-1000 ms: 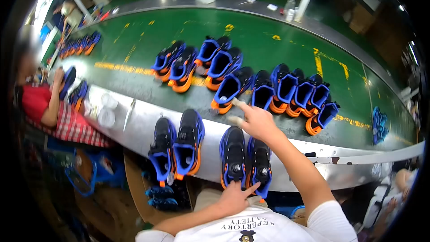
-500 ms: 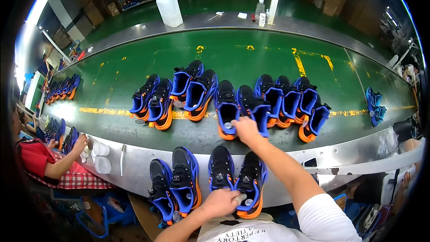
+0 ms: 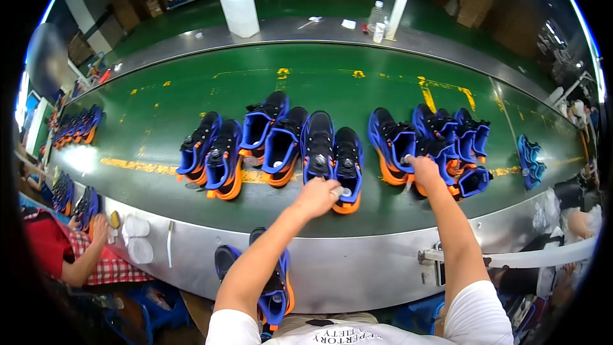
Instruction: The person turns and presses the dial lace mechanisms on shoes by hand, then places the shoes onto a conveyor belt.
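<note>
My left hand (image 3: 317, 197) is closed at the heels of two black and blue sneakers with orange soles. The left sneaker (image 3: 318, 137) and the right sneaker (image 3: 348, 153) lie side by side on the green belt, toes pointing away from me. Farther right, my right hand (image 3: 423, 170) pinches the heel collar of another sneaker (image 3: 385, 133), which also rests on the belt. A cluster of similar sneakers (image 3: 472, 133) lies just beyond that hand. Below my left forearm, a further pair (image 3: 276, 303) sits on the metal ledge, partly hidden by the arm.
More sneakers (image 3: 223, 160) stand on the belt (image 3: 242, 83) to the left. A white jug (image 3: 240, 11) and a bottle (image 3: 377, 16) are on the far ledge. A co-worker's arm (image 3: 86, 259) is at left; a white rail (image 3: 536, 255) crosses the near right.
My left hand has moved forward, carrying its pair from the metal ledge onto the belt. My right hand has shifted right with a sneaker, close against the cluster, where some sneakers moved.
</note>
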{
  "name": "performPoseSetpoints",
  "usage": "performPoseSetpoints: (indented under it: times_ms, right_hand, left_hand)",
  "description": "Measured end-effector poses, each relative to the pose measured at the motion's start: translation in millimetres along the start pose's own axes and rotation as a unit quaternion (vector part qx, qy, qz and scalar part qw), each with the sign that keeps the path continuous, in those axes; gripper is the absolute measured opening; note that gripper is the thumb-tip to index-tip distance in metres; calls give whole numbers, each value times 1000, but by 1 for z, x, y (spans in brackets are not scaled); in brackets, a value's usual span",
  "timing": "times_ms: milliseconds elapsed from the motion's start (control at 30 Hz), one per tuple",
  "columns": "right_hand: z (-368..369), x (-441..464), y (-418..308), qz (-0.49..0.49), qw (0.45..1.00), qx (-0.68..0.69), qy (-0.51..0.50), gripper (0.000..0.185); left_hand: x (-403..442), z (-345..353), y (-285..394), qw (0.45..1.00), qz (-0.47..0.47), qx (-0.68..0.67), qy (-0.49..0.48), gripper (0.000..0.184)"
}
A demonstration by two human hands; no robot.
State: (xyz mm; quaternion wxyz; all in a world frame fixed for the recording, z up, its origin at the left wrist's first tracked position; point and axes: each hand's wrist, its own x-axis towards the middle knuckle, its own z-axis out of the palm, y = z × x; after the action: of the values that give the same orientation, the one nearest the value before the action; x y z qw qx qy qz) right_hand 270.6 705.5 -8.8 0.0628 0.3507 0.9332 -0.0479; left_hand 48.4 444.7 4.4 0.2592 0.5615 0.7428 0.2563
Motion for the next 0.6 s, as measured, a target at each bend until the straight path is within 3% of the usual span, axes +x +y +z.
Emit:
performPoseSetpoints:
  times_ms: [33, 100, 167, 233, 267, 333, 367, 400, 433, 500, 600]
  right_hand:
    - [-1, -10, -2, -12, 1000, 14, 2, 35]
    - [-10, -30, -11, 26, 995, 92, 18, 42]
    - [-16, -54, -24, 61, 989, 90, 98, 42]
    - [-9, -89, -34, 9, 962, 156, 224, 40]
    - [-14, -110, -46, 5, 961, 189, 201, 40]
    - [-7, -147, -64, -9, 957, 262, 123, 39]
    - [3, -164, -67, -20, 951, 299, 72, 38]
    - [13, -182, -72, -24, 956, 287, 51, 37]
    - [23, -199, -76, -26, 961, 274, 31, 36]
    - [42, -221, -81, 16, 959, 272, -74, 30]
    - [48, -243, -85, 45, 954, 271, -121, 24]
  left_hand:
    - [9, -7, -8, 995, -29, -26, -86, 26]
    - [-4, -16, -16, 997, 71, -29, -3, 22]
    - [-25, -65, 7, 996, 18, -64, 66, 15]
    - [-29, -93, -19, 965, 32, 32, 259, 14]
    - [-25, -107, -39, 951, 18, 86, 295, 20]
    - [-7, -107, -103, 928, -22, 226, 295, 53]
    - [5, -107, -131, 952, -81, 207, 208, 69]
    - [19, -110, -140, 960, -133, 225, 102, 71]
    - [25, -115, -127, 955, -124, 261, 68, 64]
    - [46, -108, -128, 931, -237, 265, 81, 45]
    - [43, -100, -141, 913, -288, 244, 152, 42]
